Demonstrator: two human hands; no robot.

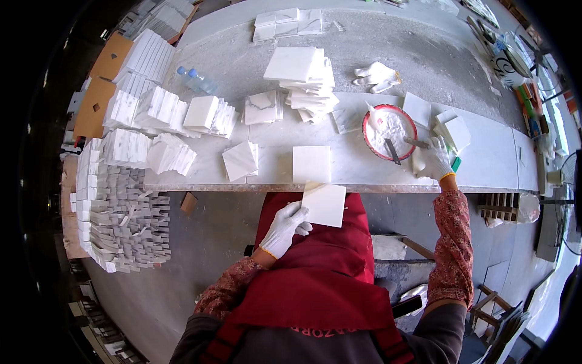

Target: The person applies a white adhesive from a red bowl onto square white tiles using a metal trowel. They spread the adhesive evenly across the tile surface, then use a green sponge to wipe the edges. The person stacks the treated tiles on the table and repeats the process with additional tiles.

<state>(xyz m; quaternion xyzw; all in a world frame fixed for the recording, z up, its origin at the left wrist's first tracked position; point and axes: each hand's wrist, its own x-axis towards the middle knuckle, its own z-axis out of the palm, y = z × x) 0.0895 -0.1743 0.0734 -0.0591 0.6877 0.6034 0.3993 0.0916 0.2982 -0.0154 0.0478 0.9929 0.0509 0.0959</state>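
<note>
My left hand (284, 230), in a white knit glove, pinches a square white tile (325, 205) by its left edge, above my lap at the table's front. A second white tile (311, 164) lies flat on the table just beyond it. My right hand (435, 159), also gloved, closes round a putty knife (416, 142) whose blade reaches over the rim of a red-rimmed bowl (365, 134). White paste (395, 126) fills the bowl, and another spatula (392, 151) rests in it. A green object (456, 164) shows beside my right hand; its kind is unclear.
Stacked tiles (297, 67) stand behind the work spot, with rows of tiles (160, 109) at the left. A spare white glove (377, 76) lies beyond the bowl. Plastic bottles (200, 80) lie at the back left. More tiles (453, 130) sit right of the bowl.
</note>
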